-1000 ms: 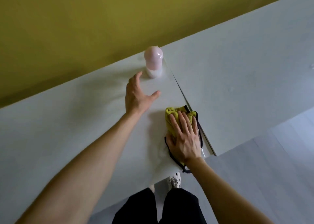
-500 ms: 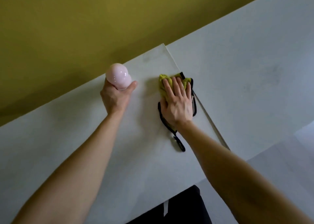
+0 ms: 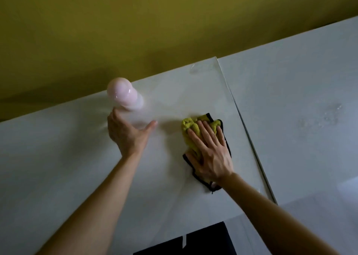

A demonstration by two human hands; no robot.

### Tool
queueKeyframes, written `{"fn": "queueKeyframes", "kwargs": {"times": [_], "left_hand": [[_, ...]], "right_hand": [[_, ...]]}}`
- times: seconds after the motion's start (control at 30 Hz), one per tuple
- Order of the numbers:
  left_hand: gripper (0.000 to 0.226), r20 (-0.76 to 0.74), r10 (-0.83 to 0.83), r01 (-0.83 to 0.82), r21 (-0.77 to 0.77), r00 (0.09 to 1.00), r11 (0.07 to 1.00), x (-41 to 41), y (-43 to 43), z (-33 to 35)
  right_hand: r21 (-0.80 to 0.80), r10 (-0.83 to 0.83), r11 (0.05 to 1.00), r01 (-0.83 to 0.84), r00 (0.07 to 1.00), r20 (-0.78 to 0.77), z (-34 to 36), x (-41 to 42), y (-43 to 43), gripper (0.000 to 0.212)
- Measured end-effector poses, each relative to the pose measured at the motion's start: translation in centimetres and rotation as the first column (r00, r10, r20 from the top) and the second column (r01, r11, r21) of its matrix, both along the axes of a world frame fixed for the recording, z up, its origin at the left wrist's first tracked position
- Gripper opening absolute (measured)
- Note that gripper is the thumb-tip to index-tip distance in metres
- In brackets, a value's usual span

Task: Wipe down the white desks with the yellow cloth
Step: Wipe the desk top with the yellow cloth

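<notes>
**A:** What takes the most room in the view?

**B:** The wall [image 3: 135,32], dull yellow, across the whole top of the frame. Under it are two white desks. The left desk [image 3: 58,167] fills the middle and lower left, and the right desk [image 3: 300,100] fills the right side. A thin gap [image 3: 242,119] runs between them from the upper middle to the lower right.

**A:** And your hands?

**B:** My right hand [image 3: 211,154] lies flat, with straight fingers, on the yellow cloth [image 3: 188,128]. The cloth is right of centre, on the left desk, near the gap. I press with the whole palm, I think, so that the cloth rubs a wide strip and does not slip away. My left hand [image 3: 126,136] is left of centre, with the thumb spread far out, just below a pink bottle [image 3: 124,92]. The bottle is very blurred, so I cannot tell if my fingers grip it or only touch it. I judge that the bottle is there to leave the far corner free for the cloth.

**A:** Is there any writing to read?

**B:** None that I can see. The cloth has only a black border, and the bottle is too blurred for a label. On the right desk there are pale spots [image 3: 329,113], so I think that desk also needs wiping.
</notes>
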State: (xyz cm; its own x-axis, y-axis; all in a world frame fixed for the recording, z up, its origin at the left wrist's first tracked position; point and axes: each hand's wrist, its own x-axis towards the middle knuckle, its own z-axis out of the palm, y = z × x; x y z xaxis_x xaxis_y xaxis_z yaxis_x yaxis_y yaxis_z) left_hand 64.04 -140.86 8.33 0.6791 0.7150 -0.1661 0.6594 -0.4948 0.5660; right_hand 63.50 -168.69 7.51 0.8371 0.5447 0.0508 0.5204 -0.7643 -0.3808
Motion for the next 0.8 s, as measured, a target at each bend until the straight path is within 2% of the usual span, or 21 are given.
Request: {"fn": "queueKeyframes", "kwargs": {"times": [0.07, 0.13, 0.2, 0.27, 0.3, 0.33, 0.37, 0.4, 0.43, 0.47, 0.5, 0.53, 0.6, 0.67, 0.73, 0.8], "left_hand": [[0.155, -0.131, -0.111, 0.118, 0.045, 0.985, 0.992, -2.9, -1.9, -0.9], [0.160, -0.206, -0.267, 0.284, 0.059, 0.941, 0.957, -5.0, -3.0, -1.4], [0.154, -0.255, -0.391, 0.426, 0.100, 0.884, 0.899, -6.7, -2.8, -2.0], [0.142, -0.283, -0.485, 0.541, 0.170, 0.828, 0.824, -7.9, -2.0, -2.3], [0.132, -0.278, -0.508, 0.567, 0.209, 0.816, 0.797, -8.4, -1.6, -2.3], [0.121, -0.259, -0.517, 0.575, 0.260, 0.816, 0.776, -8.8, -1.3, -2.5], [0.110, -0.238, -0.524, 0.575, 0.315, 0.818, 0.755, -9.1, -1.1, -2.6], [0.101, -0.225, -0.530, 0.576, 0.364, 0.817, 0.732, -9.3, -1.1, -2.6], [0.096, -0.214, -0.536, 0.574, 0.398, 0.817, 0.716, -9.5, -1.2, -2.7], [0.092, -0.192, -0.541, 0.567, 0.417, 0.819, 0.711, -9.5, -1.1, -2.8], [0.088, -0.170, -0.543, 0.558, 0.423, 0.823, 0.714, -9.4, -1.0, -2.9], [0.086, -0.162, -0.542, 0.554, 0.426, 0.825, 0.716, -9.3, -1.0, -3.0], [0.083, -0.163, -0.546, 0.559, 0.415, 0.822, 0.718, -9.4, -1.0, -3.2], [0.082, -0.167, -0.545, 0.561, 0.404, 0.822, 0.723, -9.4, -1.0, -3.2], [0.082, -0.173, -0.544, 0.563, 0.400, 0.821, 0.723, -9.2, -0.9, -3.1], [0.080, -0.145, -0.536, 0.546, 0.395, 0.831, 0.739, -9.1, -1.2, -3.0]], "right_hand": [[-0.003, -0.035, 0.999, 0.035, 0.998, 0.045, -0.4, 5.7, -0.1, 0.070], [-0.020, -0.260, 0.965, 0.263, 0.962, 0.076, -0.8, 13.8, 1.3, 0.070], [-0.040, -0.455, 0.888, 0.458, 0.888, 0.066, -0.9, 20.7, 2.7, 0.073], [-0.044, -0.546, 0.835, 0.549, 0.835, 0.064, -0.9, 21.7, 5.4, 0.076], [-0.021, -0.513, 0.856, 0.517, 0.854, 0.090, -0.8, 20.0, 7.4, 0.076], [0.012, -0.399, 0.916, 0.401, 0.908, 0.130, -0.6, 17.5, 9.7, 0.076], [0.040, -0.205, 0.979, 0.201, 0.967, 0.154, -0.4, 15.0, 11.8, 0.074], [0.041, 0.035, 0.998, -0.041, 0.988, 0.148, -0.3, 12.6, 13.4, 0.071], [0.009, 0.230, 0.973, -0.233, 0.965, 0.127, -0.6, 11.2, 14.1, 0.067], [-0.013, 0.331, 0.943, -0.332, 0.935, 0.128, -0.8, 11.3, 13.8, 0.064], [-0.003, 0.345, 0.938, -0.348, 0.927, 0.148, -1.0, 12.7, 12.6, 0.061], [0.026, 0.278, 0.958, -0.285, 0.947, 0.162, -1.4, 14.6, 10.8, 0.059], [0.055, -0.014, 0.998, 0.005, 0.986, 0.166, -1.8, 18.5, 6.1, 0.058], [0.034, -0.293, 0.956, 0.291, 0.946, 0.140, -1.5, 20.8, 3.1, 0.060], [0.010, -0.408, 0.911, 0.412, 0.900, 0.153, -1.6, 20.5, 3.9, 0.061], [0.018, -0.456, 0.887, 0.461, 0.872, 0.176, -2.0, 19.6, 5.3, 0.061]]}}
